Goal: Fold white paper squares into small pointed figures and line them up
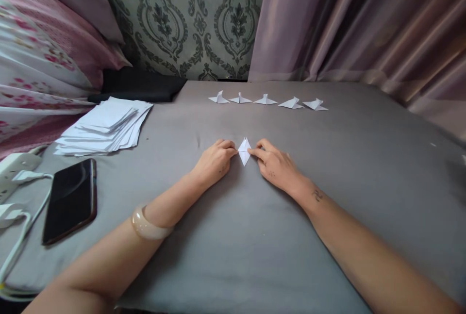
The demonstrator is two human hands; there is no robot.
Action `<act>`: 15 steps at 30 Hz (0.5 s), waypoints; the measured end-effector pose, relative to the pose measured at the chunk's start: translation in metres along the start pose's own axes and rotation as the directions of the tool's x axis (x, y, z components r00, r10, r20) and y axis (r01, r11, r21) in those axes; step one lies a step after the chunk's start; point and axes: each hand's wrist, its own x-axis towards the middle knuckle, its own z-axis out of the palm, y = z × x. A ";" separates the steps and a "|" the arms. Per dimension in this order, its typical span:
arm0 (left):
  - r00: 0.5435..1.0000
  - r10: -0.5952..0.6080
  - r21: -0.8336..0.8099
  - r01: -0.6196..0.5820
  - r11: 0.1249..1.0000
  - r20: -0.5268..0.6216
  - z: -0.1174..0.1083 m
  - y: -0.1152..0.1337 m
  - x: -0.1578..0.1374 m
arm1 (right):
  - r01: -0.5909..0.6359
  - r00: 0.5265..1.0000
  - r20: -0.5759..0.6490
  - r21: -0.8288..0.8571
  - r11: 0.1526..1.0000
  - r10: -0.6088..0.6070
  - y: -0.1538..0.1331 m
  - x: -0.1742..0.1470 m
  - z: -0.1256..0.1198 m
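A small white diamond of folded paper (244,153) lies between my two hands, with creases across its middle and a split tip at the top. My left hand (218,158) pinches its left corner with thumb and fingertips pressed together. From the other side, my right hand (276,162) grips the right corner between thumb and index finger. The undersides of the fingertips are hidden. Farther back, several folded paper birds stand in a row, one of them a middle paper bird (265,100).
At the left is a stack of white paper sheets (105,127) beside a folded black cloth (141,86). Nearer me lie a phone (71,202) and a white power strip (16,171) with cables. A grey cloth (233,246) covers the surface. Curtains (309,23) hang behind.
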 end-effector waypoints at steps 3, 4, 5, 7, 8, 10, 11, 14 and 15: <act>0.996 -0.065 -0.099 0.058 0.993 -0.068 0.001 -0.005 0.001 | -0.001 1.000 -0.012 0.002 1.000 0.001 -0.001 0.000 0.000; 0.992 -0.084 -0.115 0.074 0.991 -0.089 0.001 -0.005 0.002 | -0.003 1.000 -0.017 0.001 1.000 0.003 -0.002 0.000 0.000; 0.990 -0.095 -0.120 0.082 0.989 -0.105 0.001 -0.005 0.003 | -0.003 1.000 -0.022 0.000 1.000 0.003 -0.002 0.000 0.000; 0.990 -0.080 -0.108 0.067 0.992 -0.114 0.001 -0.003 0.004 | -0.002 0.999 -0.032 0.002 1.000 0.002 -0.003 0.001 0.001; 0.992 -0.057 -0.101 0.046 0.994 -0.108 0.001 -0.001 0.004 | -0.002 0.999 -0.039 0.006 1.000 0.002 -0.003 0.001 0.002; 0.997 0.005 -0.083 -0.011 0.997 -0.079 0.001 0.001 0.005 | -0.002 0.999 -0.049 0.027 1.000 0.003 -0.002 0.001 0.004; 0.998 0.035 -0.069 -0.039 0.997 -0.058 0.001 0.001 0.005 | -0.005 0.999 -0.054 0.048 0.999 0.008 -0.001 0.002 0.005; 0.997 0.079 -0.035 -0.080 0.996 -0.014 -0.001 0.004 0.006 | -0.041 0.994 -0.095 0.165 0.985 0.058 0.005 0.004 0.009; 0.997 0.077 -0.029 -0.077 0.997 -0.010 -0.002 0.005 0.006 | -0.069 0.988 -0.121 0.209 0.975 0.096 0.007 0.006 0.011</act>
